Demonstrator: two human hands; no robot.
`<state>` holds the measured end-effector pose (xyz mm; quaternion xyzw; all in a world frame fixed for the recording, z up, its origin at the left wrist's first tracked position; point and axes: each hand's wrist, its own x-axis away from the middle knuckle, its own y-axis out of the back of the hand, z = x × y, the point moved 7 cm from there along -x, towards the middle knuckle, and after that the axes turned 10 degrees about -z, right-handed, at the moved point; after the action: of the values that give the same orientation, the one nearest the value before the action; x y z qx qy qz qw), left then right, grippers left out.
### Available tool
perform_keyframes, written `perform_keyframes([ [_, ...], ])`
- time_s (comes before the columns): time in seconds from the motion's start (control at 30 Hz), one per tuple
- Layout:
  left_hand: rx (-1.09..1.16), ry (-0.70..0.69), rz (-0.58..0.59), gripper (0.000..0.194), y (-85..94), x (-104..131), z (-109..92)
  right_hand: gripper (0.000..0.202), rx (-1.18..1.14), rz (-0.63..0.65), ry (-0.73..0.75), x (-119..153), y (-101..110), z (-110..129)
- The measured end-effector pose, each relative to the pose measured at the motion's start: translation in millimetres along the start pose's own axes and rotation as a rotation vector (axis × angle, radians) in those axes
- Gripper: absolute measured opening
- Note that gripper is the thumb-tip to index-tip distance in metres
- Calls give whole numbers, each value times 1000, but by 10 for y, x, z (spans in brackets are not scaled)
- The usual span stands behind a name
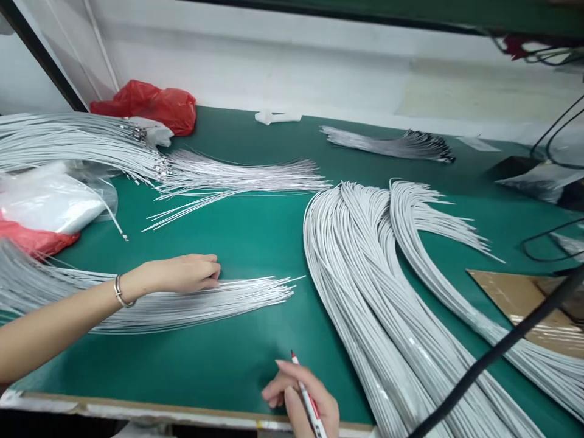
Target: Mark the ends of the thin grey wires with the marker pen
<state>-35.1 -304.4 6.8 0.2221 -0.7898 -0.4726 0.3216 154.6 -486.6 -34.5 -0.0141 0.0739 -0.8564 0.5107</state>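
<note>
My left hand point(196, 272), with a silver bracelet on the wrist, rests palm down on a loose bundle of thin white wires point(246, 297). Its fingers are curled together; whether a wire is pinched between them is hidden. Near the table's front edge, my right hand point(310, 395) holds a white and red pen point(312, 409), its red tip pointing up and away. Thick bundles of white cable point(360, 261) curve across the table right of both hands. Behind the left hand lies another spread of thin wires point(241, 176).
At the back left are a red plastic bag point(155, 103) and white cables with metal ends point(77, 140). Clear bags point(59, 198) lie at the left. A dark-ended wire bundle point(387, 143) is at the back. A black cord point(502, 347) crosses the front right, near cardboard point(502, 292).
</note>
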Motion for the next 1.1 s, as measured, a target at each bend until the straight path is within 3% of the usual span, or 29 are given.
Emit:
perform_keyframes([
  [0.17,-15,-34,-69,32,-45,64,-72,21,-35,48,-52,-11,6,11],
  [0.3,17,40,-159,35,21,82,-14,18,-89,55,-49,-9,1,31],
  [0.47,33,20,-124,31,-63,132,-4,17,-143,32,-44,0,-4,31],
  [0.73,-32,101,-244,34,-59,187,114,18,-53,65,-20,-3,-1,-4],
  [0.87,5,74,-211,36,-67,207,120,17,-65,70,-14,1,-4,-7],
  [1.0,28,100,-290,36,151,307,11,17,-62,62,-14,1,-7,-17],
  [1.1,115,62,-278,36,277,449,-270,21,-27,55,-68,-37,-40,-68],
])
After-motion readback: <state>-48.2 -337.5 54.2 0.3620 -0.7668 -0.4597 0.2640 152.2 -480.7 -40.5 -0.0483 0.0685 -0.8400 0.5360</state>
